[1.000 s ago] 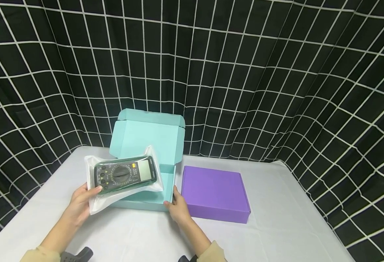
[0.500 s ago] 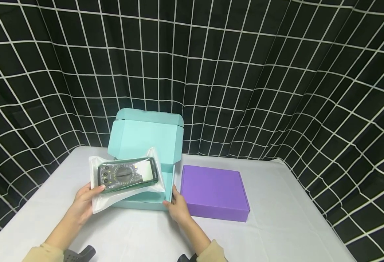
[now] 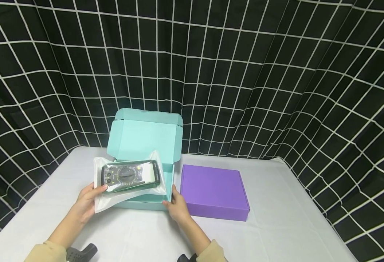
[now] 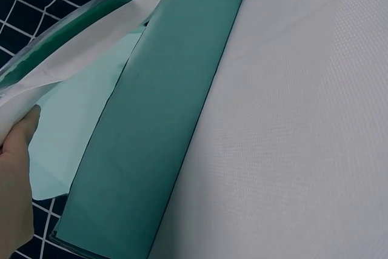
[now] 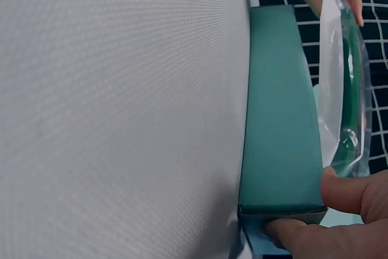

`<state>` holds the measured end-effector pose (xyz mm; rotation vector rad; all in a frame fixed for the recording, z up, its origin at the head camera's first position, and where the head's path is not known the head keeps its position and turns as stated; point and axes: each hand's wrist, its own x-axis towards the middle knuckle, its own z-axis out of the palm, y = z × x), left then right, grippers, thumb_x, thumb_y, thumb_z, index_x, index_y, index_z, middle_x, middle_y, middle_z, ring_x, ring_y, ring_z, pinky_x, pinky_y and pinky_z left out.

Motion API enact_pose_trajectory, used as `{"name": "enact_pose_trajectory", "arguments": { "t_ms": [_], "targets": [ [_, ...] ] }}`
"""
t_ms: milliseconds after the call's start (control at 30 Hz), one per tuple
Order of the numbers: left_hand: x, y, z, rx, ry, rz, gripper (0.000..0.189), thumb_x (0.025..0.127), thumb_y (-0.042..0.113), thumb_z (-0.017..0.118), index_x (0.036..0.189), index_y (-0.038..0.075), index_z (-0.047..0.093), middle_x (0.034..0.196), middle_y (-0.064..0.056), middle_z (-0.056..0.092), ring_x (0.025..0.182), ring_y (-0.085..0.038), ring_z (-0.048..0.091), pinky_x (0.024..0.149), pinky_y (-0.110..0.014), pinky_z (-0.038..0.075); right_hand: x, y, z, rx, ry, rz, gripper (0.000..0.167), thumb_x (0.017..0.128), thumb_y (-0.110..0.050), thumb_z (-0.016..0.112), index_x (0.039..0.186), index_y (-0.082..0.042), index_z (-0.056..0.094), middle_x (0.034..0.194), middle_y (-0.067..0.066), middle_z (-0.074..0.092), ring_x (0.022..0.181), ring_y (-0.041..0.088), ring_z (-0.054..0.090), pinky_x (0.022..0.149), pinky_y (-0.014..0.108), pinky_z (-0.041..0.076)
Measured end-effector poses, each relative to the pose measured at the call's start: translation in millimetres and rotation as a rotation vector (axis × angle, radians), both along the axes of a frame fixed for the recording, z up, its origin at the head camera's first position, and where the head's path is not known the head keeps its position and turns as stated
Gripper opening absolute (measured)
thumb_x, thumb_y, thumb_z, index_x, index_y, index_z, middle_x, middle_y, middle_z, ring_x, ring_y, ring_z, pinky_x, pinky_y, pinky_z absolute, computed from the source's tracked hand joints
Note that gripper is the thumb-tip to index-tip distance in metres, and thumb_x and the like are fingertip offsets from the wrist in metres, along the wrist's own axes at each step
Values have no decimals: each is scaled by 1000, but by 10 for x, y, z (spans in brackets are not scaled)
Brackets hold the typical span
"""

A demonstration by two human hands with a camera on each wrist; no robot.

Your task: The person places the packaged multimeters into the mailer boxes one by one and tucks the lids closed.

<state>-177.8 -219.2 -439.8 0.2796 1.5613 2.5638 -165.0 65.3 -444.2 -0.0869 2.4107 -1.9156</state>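
Observation:
A multimeter (image 3: 131,175) sealed in a clear and white plastic pouch is held above an open teal cardboard box (image 3: 146,138). My left hand (image 3: 86,204) pinches the pouch at its lower left corner, thumb on the front. In the left wrist view the pouch (image 4: 73,59) is tilted over the box's front wall (image 4: 145,107), and a gap shows between them. My right hand (image 3: 178,208) grips the box's front right corner, thumb at the rim and fingers along the outer side. The pouch hides much of the box's inside.
Just right of the teal box lies a closed purple box (image 3: 215,189). Both stand on a table with a white cloth (image 3: 277,203). A black curtain with a white grid (image 3: 228,72) hangs behind and at the sides.
The pouched multimeter has moved right and slightly down over the teal box, carried by my left hand. My right hand keeps its grip on the box corner.

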Motion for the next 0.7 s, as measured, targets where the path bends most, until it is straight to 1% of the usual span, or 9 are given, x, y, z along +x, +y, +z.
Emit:
{"name": "enact_pose_trajectory", "arguments": {
  "t_ms": [67,133,167,200,267,300,333,467,700],
  "targets": [
    [-9,-4,-14,24,1,-9,38,99,-1,45,135,-5,36,108,4,67,99,-13,67,85,-29,57,2,-4,2,9,0,-3,70,89,9,59,144,19,19,151,35,19,140,45,22,112,47,27],
    [-19,-8,-19,23,-3,-19,30,99,-1,45,128,-2,40,108,2,67,99,-14,67,86,-30,57,4,-9,5,17,0,-7,70,89,8,59,144,18,19,150,35,20,140,45,22,112,47,27],
    [-24,-9,-19,13,-8,-23,32,99,-1,45,131,-4,39,108,2,67,99,-14,67,86,-30,57,5,-9,6,13,-3,-6,70,89,8,59,145,18,19,151,35,19,140,45,22,112,47,27],
    [-30,-9,-17,-6,-14,-29,41,99,0,45,136,-9,32,108,3,67,99,-13,67,87,-29,57,7,-11,6,10,-5,-7,70,89,8,59,145,18,19,151,35,19,140,44,22,112,47,27],
    [-43,-5,-5,-47,-33,-33,59,100,2,45,144,-17,11,106,6,66,99,-11,66,88,-29,56,10,-10,9,11,2,-3,70,89,8,59,145,18,19,151,35,20,140,44,22,113,47,27],
    [-49,0,3,-71,-46,-34,67,100,3,45,144,-20,0,105,8,66,99,-10,66,89,-28,55,11,-9,10,14,7,-2,70,88,8,59,145,18,19,151,35,20,140,45,23,113,47,27],
    [-58,4,8,-84,-59,-38,71,100,3,45,143,-21,-7,104,9,66,98,-9,66,89,-28,55,12,-8,11,10,9,1,70,88,9,59,144,19,19,150,35,20,140,45,23,113,47,27],
    [-92,30,28,-124,-97,-54,71,100,3,45,143,-20,-7,102,9,66,96,-9,67,90,-29,55,18,-5,14,6,19,4,69,88,10,59,144,19,19,150,35,20,139,46,24,113,48,27],
    [-163,44,57,-172,-122,-77,71,99,4,48,144,-20,-1,101,9,67,95,-9,67,89,-30,55,12,-8,7,10,25,0,69,88,10,59,144,20,19,149,36,22,138,46,26,112,48,29]
  ]
}}
